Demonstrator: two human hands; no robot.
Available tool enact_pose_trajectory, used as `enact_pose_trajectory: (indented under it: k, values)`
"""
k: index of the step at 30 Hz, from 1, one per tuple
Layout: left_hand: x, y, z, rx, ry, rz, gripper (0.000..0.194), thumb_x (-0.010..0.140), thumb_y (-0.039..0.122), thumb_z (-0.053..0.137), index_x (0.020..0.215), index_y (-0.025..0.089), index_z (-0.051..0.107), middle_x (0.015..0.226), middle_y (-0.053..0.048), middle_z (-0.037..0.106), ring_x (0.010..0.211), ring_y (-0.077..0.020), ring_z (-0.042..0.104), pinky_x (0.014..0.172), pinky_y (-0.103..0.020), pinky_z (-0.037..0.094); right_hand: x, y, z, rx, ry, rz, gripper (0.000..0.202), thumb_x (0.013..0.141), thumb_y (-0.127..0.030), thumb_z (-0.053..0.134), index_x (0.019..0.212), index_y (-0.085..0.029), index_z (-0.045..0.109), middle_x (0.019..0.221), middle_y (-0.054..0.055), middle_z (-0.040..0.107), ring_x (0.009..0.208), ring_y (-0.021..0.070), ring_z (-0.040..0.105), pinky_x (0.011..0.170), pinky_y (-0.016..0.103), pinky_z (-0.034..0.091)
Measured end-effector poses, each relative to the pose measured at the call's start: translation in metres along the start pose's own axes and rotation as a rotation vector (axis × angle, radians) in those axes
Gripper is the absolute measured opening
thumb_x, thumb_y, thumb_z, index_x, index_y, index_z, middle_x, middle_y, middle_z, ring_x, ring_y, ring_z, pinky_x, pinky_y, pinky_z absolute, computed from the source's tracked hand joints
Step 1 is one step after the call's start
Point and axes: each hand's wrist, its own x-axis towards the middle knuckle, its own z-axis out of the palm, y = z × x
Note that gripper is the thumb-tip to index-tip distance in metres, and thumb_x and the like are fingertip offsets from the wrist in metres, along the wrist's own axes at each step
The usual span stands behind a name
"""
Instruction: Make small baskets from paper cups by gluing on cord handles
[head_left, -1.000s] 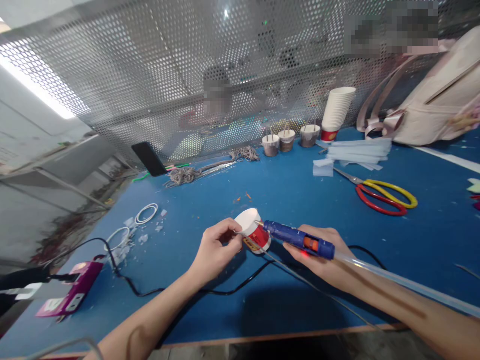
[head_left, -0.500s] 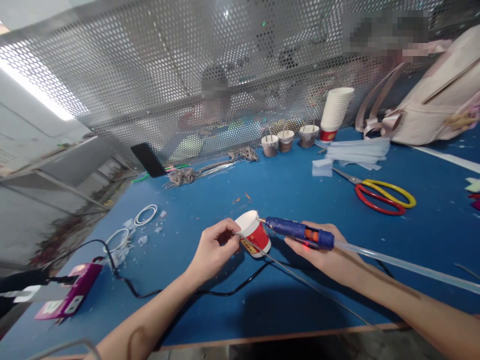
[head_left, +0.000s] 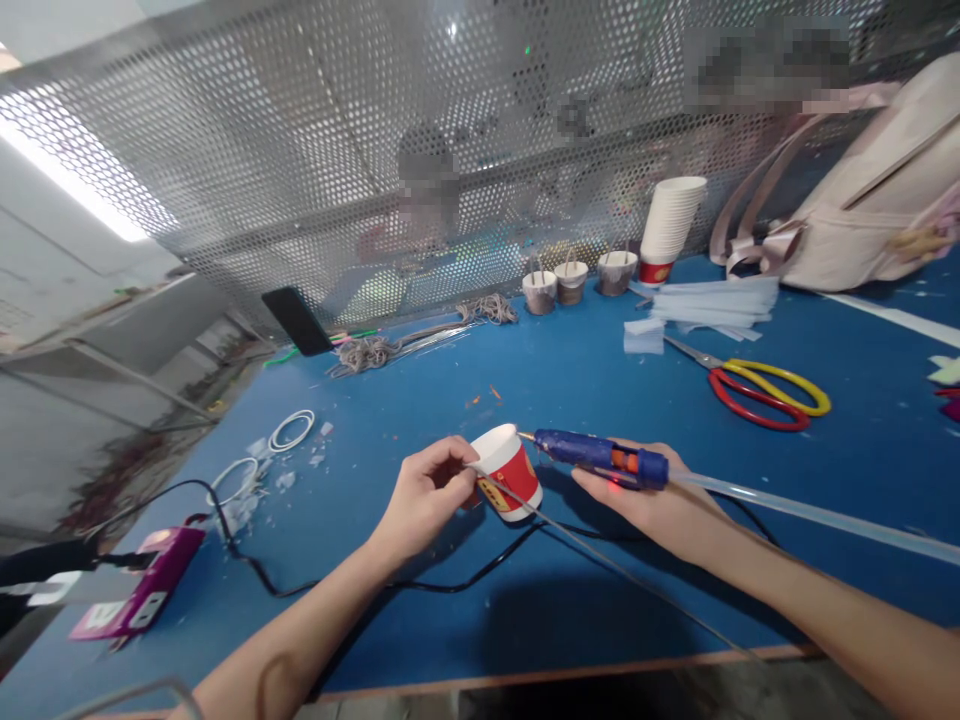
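Observation:
My left hand (head_left: 435,495) pinches the rim of a small red and white paper cup (head_left: 517,475), tilted over the blue table. A thin grey cord (head_left: 600,552) runs from those fingertips across the cup's front and down to the right. In my right hand (head_left: 660,510) is a blue hot glue gun (head_left: 592,455), its metal nozzle pointing left at the cup's rim. A long clear glue stick (head_left: 810,512) sticks out of its back end, and a small red light glows beneath its body.
Scissors (head_left: 761,395) with red and yellow handles lie right, near white strips (head_left: 712,303). Stacked paper cups (head_left: 673,225) and several wrapped cups (head_left: 570,283) stand along the perforated metal screen (head_left: 315,160). Black cable (head_left: 480,578) crosses the table toward a purple power strip (head_left: 142,590).
The glue gun's nozzle has moved slightly right, away from the cup's rim. The cup has tipped a little, and my left hand has stayed nearly in place.

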Motion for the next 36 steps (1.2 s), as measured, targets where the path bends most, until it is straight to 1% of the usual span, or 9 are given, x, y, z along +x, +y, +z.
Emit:
enact_pose_trajectory:
  k: [3,8,16,22,26,28,31,33,36]
  values:
    - [0.001,0.000,-0.001,0.002,0.016,-0.002,0.005,0.071,0.019,0.056,0.068,0.015,0.056,0.058,0.003,0.056,0.048,-0.0085,0.051,0.049,-0.021,0.041,0.003,0.007,-0.007,-0.027,0.015,-0.028,0.019,0.075,-0.041,0.060,0.066,-0.025,0.065,0.056,0.000,0.061,0.053,0.0170,0.058,0.050,0.027,0.045]
    - [0.000,0.002,0.000,0.075,0.041,0.057,0.005,0.071,0.018,0.054,0.067,0.015,0.056,0.060,0.002,0.056,0.048,-0.0082,0.050,0.048,-0.021,0.040,0.027,0.015,-0.015,-0.095,-0.023,0.059,0.028,0.080,-0.042,0.056,0.064,-0.022,0.066,0.047,-0.002,0.059,0.046,0.0143,0.056,0.045,0.025,0.042]
    - [-0.002,0.002,0.004,0.271,0.093,0.220,0.009,0.072,0.017,0.052,0.067,0.015,0.059,0.064,0.001,0.057,0.053,-0.0091,0.052,0.051,-0.021,0.041,0.061,0.027,-0.006,-0.315,-0.044,0.161,0.031,0.080,-0.041,0.056,0.098,-0.021,0.070,0.089,0.005,0.073,0.082,0.0238,0.066,0.069,0.031,0.049]
    - [-0.002,0.002,0.004,0.339,0.126,0.264,0.010,0.075,0.018,0.053,0.069,0.016,0.060,0.064,0.001,0.059,0.054,-0.0089,0.051,0.051,-0.020,0.042,0.047,0.029,-0.020,-0.422,-0.060,0.126,0.030,0.078,-0.044,0.056,0.092,-0.020,0.068,0.090,0.008,0.071,0.086,0.0269,0.066,0.075,0.035,0.048]
    - [-0.004,0.002,0.007,0.377,0.150,0.320,0.010,0.077,0.017,0.052,0.070,0.016,0.060,0.064,0.001,0.059,0.054,-0.0083,0.051,0.050,-0.018,0.042,0.017,0.019,-0.036,-0.552,0.109,0.048,0.025,0.077,-0.046,0.056,0.069,-0.022,0.058,0.072,0.005,0.066,0.075,0.0254,0.064,0.070,0.035,0.047]
    - [-0.005,0.002,0.009,0.407,0.156,0.380,0.010,0.077,0.016,0.052,0.072,0.016,0.061,0.065,0.000,0.061,0.055,-0.0085,0.052,0.051,-0.018,0.043,0.003,0.007,-0.035,-0.453,0.080,-0.005,0.025,0.080,-0.043,0.053,0.066,-0.023,0.054,0.068,0.002,0.063,0.068,0.0209,0.062,0.064,0.032,0.046]
    - [-0.008,0.003,0.013,0.472,0.160,0.495,0.010,0.078,0.012,0.053,0.075,0.016,0.061,0.067,0.000,0.063,0.056,-0.0086,0.054,0.053,-0.019,0.045,-0.006,-0.012,-0.017,-0.116,-0.138,0.016,0.011,0.080,-0.034,0.057,0.078,-0.023,0.057,0.081,0.002,0.066,0.079,0.0180,0.063,0.073,0.030,0.047]
    - [-0.009,0.003,0.015,0.512,0.163,0.565,0.010,0.079,0.011,0.054,0.077,0.016,0.061,0.068,-0.001,0.063,0.057,-0.0088,0.056,0.054,-0.019,0.045,-0.005,-0.020,0.003,0.165,-0.287,0.108,0.013,0.078,-0.029,0.061,0.087,-0.022,0.054,0.091,0.003,0.067,0.088,0.0174,0.063,0.080,0.031,0.047]
    - [-0.010,0.002,0.017,0.548,0.168,0.641,0.009,0.079,0.009,0.054,0.078,0.016,0.061,0.069,-0.001,0.063,0.057,-0.0088,0.056,0.054,-0.019,0.046,0.002,-0.024,0.032,0.499,-0.475,0.313,0.020,0.077,-0.024,0.063,0.087,-0.021,0.045,0.074,0.000,0.063,0.067,0.0138,0.062,0.064,0.027,0.049]
